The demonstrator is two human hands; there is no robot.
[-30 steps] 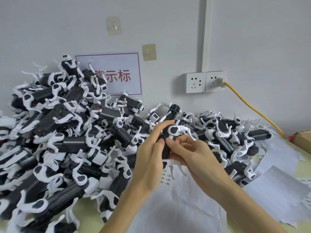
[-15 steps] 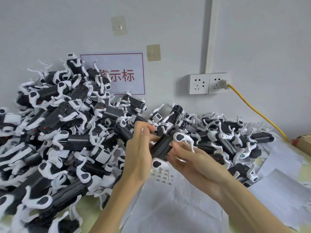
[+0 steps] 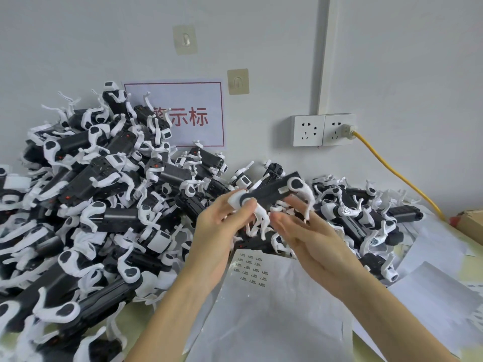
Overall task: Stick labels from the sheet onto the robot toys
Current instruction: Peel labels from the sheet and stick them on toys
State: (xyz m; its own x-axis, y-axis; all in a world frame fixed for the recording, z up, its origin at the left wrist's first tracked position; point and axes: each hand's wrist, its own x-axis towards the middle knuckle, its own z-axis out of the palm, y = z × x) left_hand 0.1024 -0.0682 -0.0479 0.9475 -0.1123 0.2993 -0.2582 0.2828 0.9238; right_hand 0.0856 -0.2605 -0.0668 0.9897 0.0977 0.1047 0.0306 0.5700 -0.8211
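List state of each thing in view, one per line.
Held robot toy: lifted, tilted, small label on its side.
Left hand: gripping the toy's lower end.
Right hand: open, under the toy.
Label sheet: flat, few labels left.
Right socket: yellow cable plugged in.
Left socket: empty.

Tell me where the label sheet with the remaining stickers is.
In the head view the label sheet lies flat on the table at lower centre, just below both hands, with the toy pile along its left edge.
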